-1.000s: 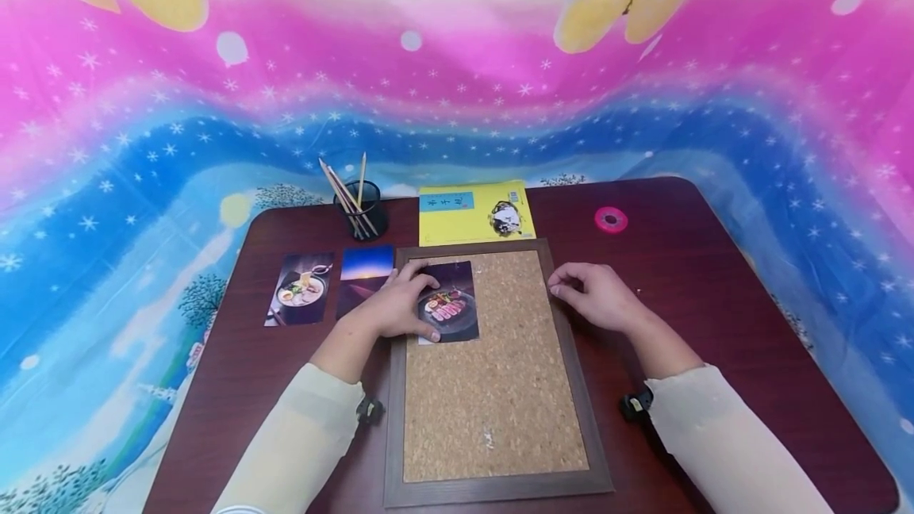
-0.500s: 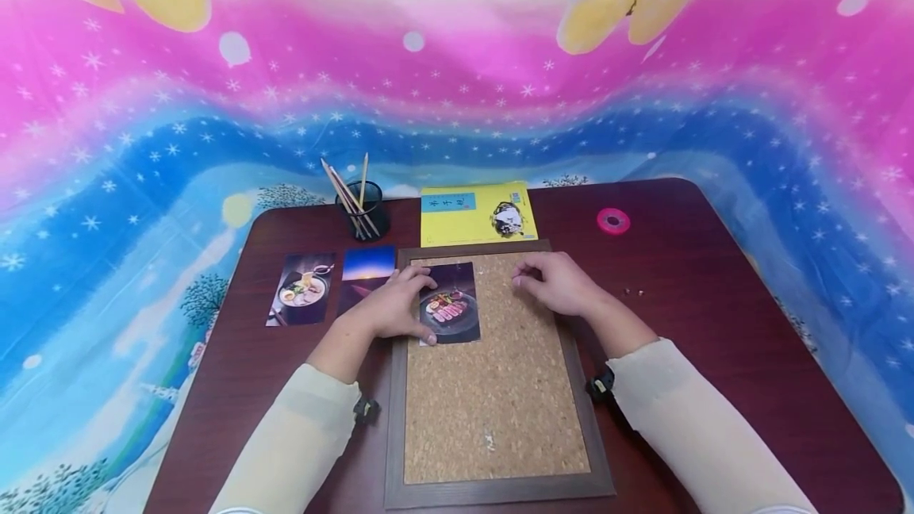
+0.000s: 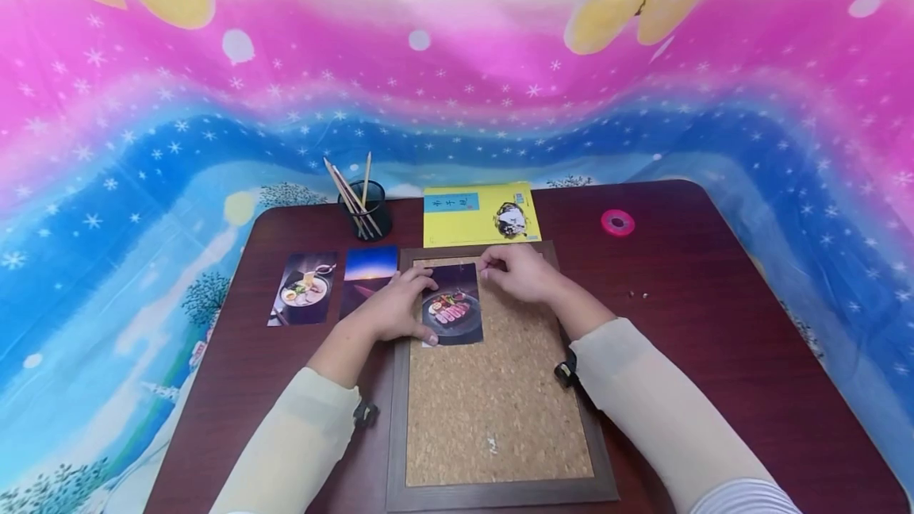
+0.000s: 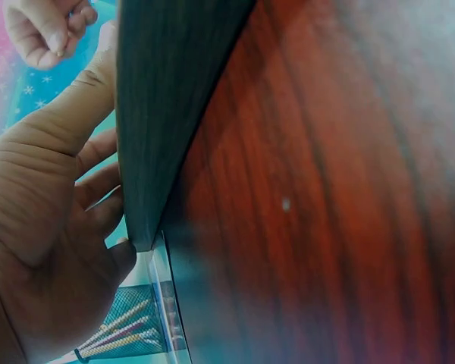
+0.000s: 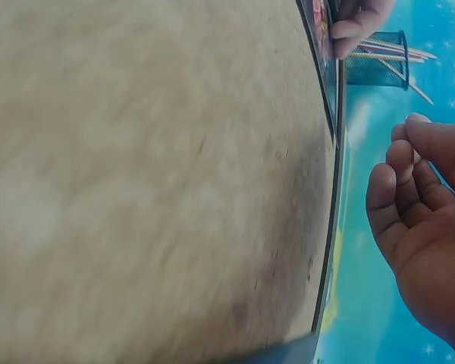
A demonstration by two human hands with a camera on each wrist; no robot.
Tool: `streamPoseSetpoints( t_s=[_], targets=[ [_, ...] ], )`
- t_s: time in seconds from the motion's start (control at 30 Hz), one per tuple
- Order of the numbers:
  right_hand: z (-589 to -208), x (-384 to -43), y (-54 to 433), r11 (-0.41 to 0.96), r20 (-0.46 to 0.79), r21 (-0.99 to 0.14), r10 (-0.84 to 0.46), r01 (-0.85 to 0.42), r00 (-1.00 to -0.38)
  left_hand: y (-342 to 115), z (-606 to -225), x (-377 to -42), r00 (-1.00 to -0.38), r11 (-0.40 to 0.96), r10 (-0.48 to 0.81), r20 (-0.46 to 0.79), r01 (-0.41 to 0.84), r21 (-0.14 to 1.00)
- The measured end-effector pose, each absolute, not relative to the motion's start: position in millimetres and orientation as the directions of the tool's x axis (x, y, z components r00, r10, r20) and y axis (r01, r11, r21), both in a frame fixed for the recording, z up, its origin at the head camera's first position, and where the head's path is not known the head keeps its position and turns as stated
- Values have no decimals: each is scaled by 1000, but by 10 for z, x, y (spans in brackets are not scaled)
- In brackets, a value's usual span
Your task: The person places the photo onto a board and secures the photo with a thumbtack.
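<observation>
Corkboard (image 3: 500,403) has a meat-dish photo (image 3: 453,324) on its back left, booklet (image 3: 481,224) behind, noodle photo (image 3: 303,289) and sunset photo (image 3: 370,264) off left, pencil cup (image 3: 378,220) behind those, probably a tape roll (image 3: 617,222) back right.

We cannot see all of the sunset photo (image 3: 370,264) or of the meat photo (image 3: 457,309), as the left hand (image 3: 389,311) covers part of each. The right hand (image 3: 523,273) hides some of the cork board (image 3: 493,395), and the tiny thing (image 4: 60,54) it pinches is too small for us to name, as are the specks (image 3: 645,295) off to the right. The left wrist view shows us the table (image 4: 326,189) only blurred.
</observation>
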State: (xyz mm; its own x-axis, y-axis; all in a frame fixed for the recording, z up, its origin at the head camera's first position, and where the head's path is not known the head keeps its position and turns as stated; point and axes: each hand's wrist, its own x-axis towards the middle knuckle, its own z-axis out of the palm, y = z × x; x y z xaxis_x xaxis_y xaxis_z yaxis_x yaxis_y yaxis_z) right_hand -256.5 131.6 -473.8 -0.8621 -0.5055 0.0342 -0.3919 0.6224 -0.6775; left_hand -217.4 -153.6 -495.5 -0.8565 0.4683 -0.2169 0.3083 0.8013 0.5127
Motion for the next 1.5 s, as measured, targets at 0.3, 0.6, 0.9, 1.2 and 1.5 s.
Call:
streamPoseSetpoints(
  t_s=[0.3, 0.6, 0.9, 1.2, 1.5],
  targets=[
    [-4817, -2716, 1016, 644, -35, -676, -512, -356, -858, -1555, -4973, -2174, -859, 809, 457, -231, 293, 510],
    [-4911, -2847, 785, 686, -74, -637, -509, -352, -858, -1538, -4962, -2162, -860, 808, 457, -227, 294, 511],
    [-4947, -2853, 587, 709, -95, -594, -530, -379, -843, -1565, -4993, -2117, -867, 798, 447, -220, 275, 537],
    [-4972, -2910, 561, 737, -153, -571, -529, -363, -834, -1590, -5027, -2078, -869, 790, 441, -226, 256, 557],
    [-4908, -2987, 576, 763, -197, -552, -513, -338, -835, -1560, -5008, -2134, -865, 785, 455, -210, 279, 553]
  ],
)
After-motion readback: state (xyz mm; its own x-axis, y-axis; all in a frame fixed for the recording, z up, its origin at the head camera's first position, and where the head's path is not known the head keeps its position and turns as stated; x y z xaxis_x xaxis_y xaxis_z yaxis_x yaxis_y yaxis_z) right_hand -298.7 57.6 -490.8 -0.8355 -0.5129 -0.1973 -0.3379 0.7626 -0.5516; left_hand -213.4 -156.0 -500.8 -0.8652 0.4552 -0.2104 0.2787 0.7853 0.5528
